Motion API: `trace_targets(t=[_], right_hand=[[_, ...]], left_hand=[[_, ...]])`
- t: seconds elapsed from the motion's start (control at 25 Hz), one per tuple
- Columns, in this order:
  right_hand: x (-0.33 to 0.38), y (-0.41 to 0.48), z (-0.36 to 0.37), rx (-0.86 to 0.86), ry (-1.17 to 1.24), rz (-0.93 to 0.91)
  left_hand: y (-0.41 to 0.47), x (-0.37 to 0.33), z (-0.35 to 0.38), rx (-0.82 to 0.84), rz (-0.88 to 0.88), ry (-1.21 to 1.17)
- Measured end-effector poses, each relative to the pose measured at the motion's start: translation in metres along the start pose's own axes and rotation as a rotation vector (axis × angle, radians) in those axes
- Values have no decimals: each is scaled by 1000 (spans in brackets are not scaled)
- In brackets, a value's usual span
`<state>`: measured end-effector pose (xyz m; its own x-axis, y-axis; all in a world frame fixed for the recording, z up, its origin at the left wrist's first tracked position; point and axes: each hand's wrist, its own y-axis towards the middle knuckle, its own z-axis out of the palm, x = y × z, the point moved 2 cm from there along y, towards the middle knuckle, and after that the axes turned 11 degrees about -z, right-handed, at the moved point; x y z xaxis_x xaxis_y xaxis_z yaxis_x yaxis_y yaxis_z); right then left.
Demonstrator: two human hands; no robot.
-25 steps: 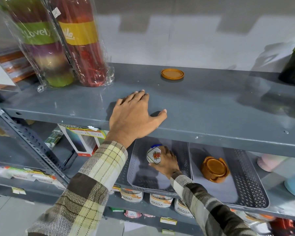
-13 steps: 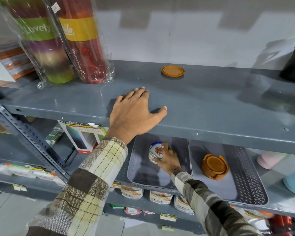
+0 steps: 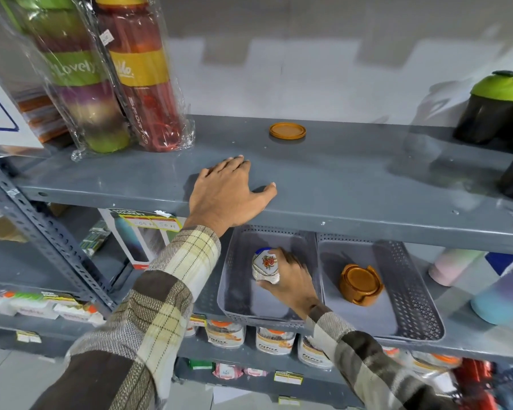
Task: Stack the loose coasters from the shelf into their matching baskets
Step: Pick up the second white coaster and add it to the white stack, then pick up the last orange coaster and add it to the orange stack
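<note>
Head view: two hands working the shelves
Right hand (image 3: pixel 290 284): fingers wrapping the white floral coaster stack (image 3: pixel 265 268), settling it in the left grey perforated basket (image 3: pixel 234 279)
Left hand (image 3: pixel 225 193): lying flat with fingers spread on the grey metal shelf's (image 3: pixel 367 184) front edge, probably bracing
Loose round orange plastic coaster (image 3: pixel 287 131): sitting near the back edge, probably going to the orange set (image 3: pixel 360 284) in the right basket (image 3: pixel 412 291)

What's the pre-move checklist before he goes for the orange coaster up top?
1. Loose orange coaster lying flat and unobstructed on the upper shelf: ok.
2. Left hand empty, flat on the shelf: ok.
3. Right hand released from the floral coaster stack: not ok, fingers wrap it.
4. Floral stack inside the left basket: ok.
5. Orange holder in the right basket, top clear: ok.
6. Room left in the holder: cannot tell.
</note>
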<state>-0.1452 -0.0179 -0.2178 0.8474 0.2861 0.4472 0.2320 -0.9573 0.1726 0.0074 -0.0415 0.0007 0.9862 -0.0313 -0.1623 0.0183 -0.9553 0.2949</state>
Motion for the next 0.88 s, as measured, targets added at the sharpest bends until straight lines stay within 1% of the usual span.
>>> trace_targets(t=[0.16,0.36,0.52,0.6,0.68,0.8,0.88], right_hand=[[42,-44,-68,-111,26,-129],[96,-108,-165,-411,43,-306],[110,-103,-220,-540,-34,-360],[109,-83,-236,-565,-84,-356],[105,-56,-244,-553,-151,-319],[95,-9,-248,-485,-266,-243],[85,24,-247,-429,-271,-184]], left_hand=[[-2,0,1,37,8,10],[-1,0,1,69,42,14],[0,0,2,104,65,38],[0,0,-1,102,65,36],[-1,-1,-2,79,62,30],[-4,-2,-3,47,43,-24],[-5,-2,-1,45,35,-58]])
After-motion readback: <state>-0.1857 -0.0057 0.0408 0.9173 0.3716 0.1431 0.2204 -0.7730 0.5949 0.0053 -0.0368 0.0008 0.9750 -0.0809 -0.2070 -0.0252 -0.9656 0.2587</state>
